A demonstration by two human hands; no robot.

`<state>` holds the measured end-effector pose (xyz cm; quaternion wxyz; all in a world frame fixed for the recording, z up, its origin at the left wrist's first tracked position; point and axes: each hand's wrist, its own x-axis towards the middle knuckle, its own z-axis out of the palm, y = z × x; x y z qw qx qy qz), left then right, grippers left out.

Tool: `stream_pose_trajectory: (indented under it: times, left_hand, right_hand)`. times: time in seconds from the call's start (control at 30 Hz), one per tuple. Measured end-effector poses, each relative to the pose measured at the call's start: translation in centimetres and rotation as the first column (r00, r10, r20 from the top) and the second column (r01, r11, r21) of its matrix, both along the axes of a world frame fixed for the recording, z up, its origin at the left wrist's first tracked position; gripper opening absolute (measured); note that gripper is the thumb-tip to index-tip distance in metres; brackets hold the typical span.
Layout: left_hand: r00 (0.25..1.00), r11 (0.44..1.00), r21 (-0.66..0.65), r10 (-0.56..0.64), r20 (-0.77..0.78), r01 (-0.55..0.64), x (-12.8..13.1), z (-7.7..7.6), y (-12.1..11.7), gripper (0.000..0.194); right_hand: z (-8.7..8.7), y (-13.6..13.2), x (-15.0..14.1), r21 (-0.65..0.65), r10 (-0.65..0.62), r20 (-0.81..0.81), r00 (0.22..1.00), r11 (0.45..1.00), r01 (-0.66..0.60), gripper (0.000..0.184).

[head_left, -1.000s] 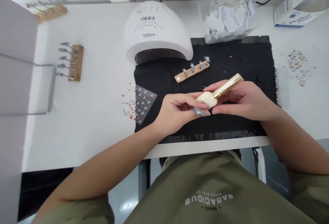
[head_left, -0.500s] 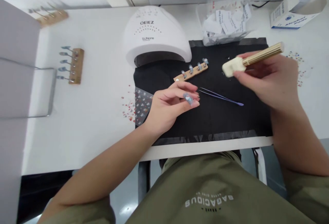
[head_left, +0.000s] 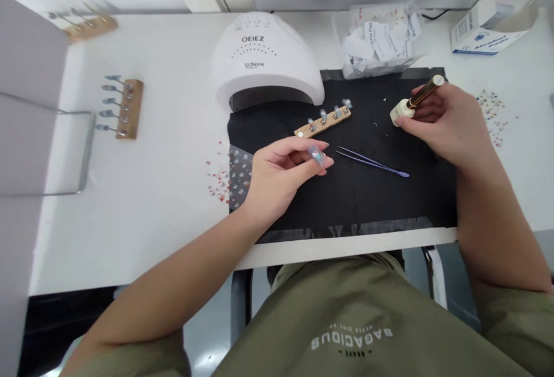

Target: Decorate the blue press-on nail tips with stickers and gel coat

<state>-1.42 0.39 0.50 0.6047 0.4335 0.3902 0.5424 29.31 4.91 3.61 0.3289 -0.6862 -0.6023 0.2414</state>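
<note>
My left hand [head_left: 288, 172] is closed in a pinch on a decorated false nail [head_left: 317, 155], grey-blue with a small pattern, above the black mat [head_left: 346, 204]. Over the mat's right part, my right hand [head_left: 454, 126] grips a cream nail polish bottle [head_left: 401, 112] with a gold cap [head_left: 426, 93] that points up and right. Behind my left hand lies a wooden nail stand [head_left: 322, 124] with several decorated false nails on short metal posts. Purple tweezers [head_left: 372, 162] rest on the mat between my hands.
A white nail lamp [head_left: 268, 71] stands at the back. Right of it are a clear bin of alcohol pads [head_left: 381, 42] and an open white box [head_left: 487, 33]. More nail stands [head_left: 132, 108] sit at the left. Loose decorations [head_left: 493, 114] lie on the white table.
The bottle in my right hand has tipped more upright and its cap end has swung left. My left fingers have curled in more around the false nail.
</note>
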Motion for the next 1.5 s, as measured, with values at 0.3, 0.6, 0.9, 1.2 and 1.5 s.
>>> stream_pose_trajectory:
  times: [0.3,0.6,0.9,1.2,1.5]
  left_hand:
    - [0.958,0.948,0.231,0.254,-0.135,-0.219,-1.2,0.4,1.9,0.022]
    - [0.838,0.961,0.182,0.270,-0.475,-0.206,-3.0,-0.5,4.8,0.023]
    - [0.805,0.973,0.197,0.210,-0.555,-0.119,-3.1,-1.5,5.3,0.034]
    - [0.748,0.964,0.249,0.233,-0.621,-0.093,-3.1,-2.3,5.5,0.032]
    - [0.717,0.962,0.267,0.222,-0.660,-0.052,-3.4,-2.1,5.4,0.029]
  right_hand:
    - [1.4,-3.3,-4.0,0.598,0.020,0.301,0.954,0.775,-0.205,0.012]
    - [-1.0,1.1,-7.0,0.301,0.173,0.281,0.944,0.918,-0.258,0.017]
    - [-2.2,1.9,-7.3,0.260,0.213,0.229,0.950,0.927,-0.271,0.022]
    - [-2.5,2.0,-7.5,0.183,0.233,0.248,0.940,0.942,-0.281,0.022]
    - [-3.2,2.1,-7.9,0.188,0.233,0.233,0.944,0.942,-0.279,0.019]
